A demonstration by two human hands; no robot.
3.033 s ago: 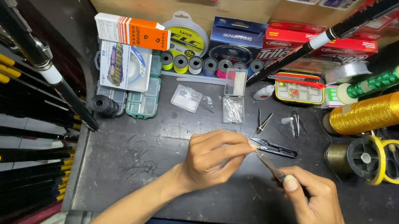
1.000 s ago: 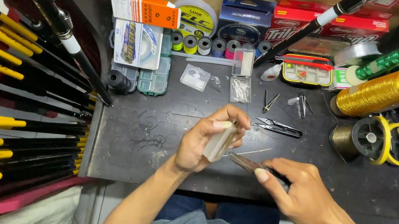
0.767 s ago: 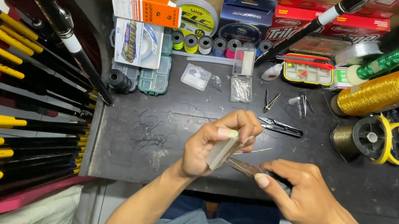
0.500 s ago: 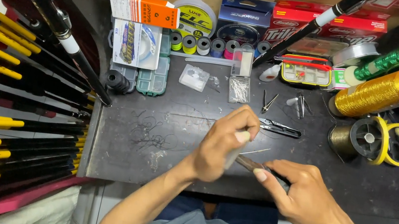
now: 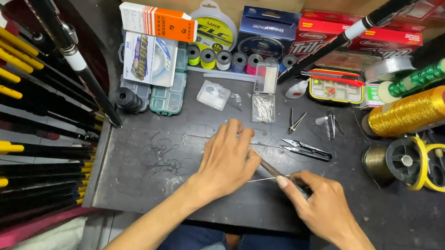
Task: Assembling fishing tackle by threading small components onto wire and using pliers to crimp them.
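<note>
My left hand lies palm down on the dark worktable, fingers stretched toward the far side; whatever is under the palm is hidden. My right hand pinches a thin dark rod piece that runs up-left to the edge of my left hand. A fine pale wire sticks out between the two hands. Small black snips rest just beyond my left fingertips.
Fishing rods fill the left side. Small clear bags, tackle boxes, little thread spools and a yellow parts box line the back. A gold thread cone and a yellow-rimmed line spool stand right. Loose line lies left.
My left hand held a small pale block a second ago; it has since reached forward and flattened on the table, and the block is out of sight. My right hand keeps the rod.
</note>
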